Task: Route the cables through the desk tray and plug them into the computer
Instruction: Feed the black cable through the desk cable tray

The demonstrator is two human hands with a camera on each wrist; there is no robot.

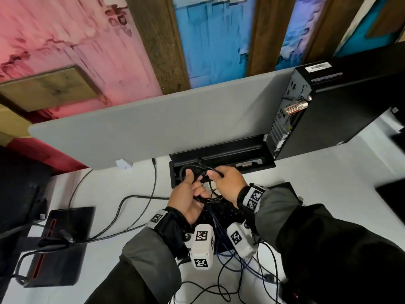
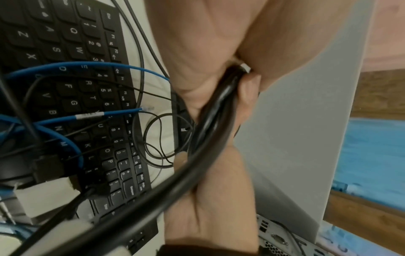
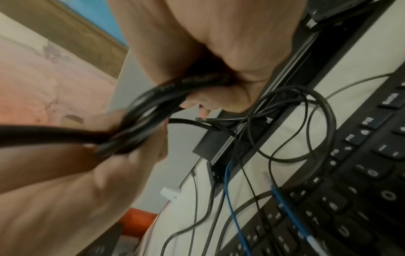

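at the back of the white surface (image 1: 317, 172), just in front of the grey divider panel (image 1: 153, 123), both hands meet over the open black desk tray (image 1: 221, 154). the left hand (image 1: 186, 198) is turned thumb-up, its thumb standing toward the tray, and its fingers are curled round a thick bundle of black cables (image 1: 206, 199); the left wrist view shows the same bundle (image 2: 210, 131) running diagonally through the closed palm. the right hand (image 1: 228, 183) sits palm-down just beside it, wrist bent, fingers wrapped over the black cables where they loop up out of the tray's slot. in the right wrist view the bundle (image 3: 153, 107) is blurred, so i cannot tell how many strands it grips, though it looks like several. the two hands are nearly touching, knuckles toward each other, forearms in grey and black sleeves converging from below.

under the wrists lies a black keyboard (image 2: 72, 97), with thin black leads and blue cables (image 2: 92, 66) draped loosely across its keys and trailing off the near edge of the surface. the computer (image 1: 324, 106), a black tower, stands at the right end of the tray with its port side facing the hands; the cables held are not joined to it. a dark flat device with red trim (image 1: 59, 246) lies to the left, well apart, with its own leads running toward the panel.
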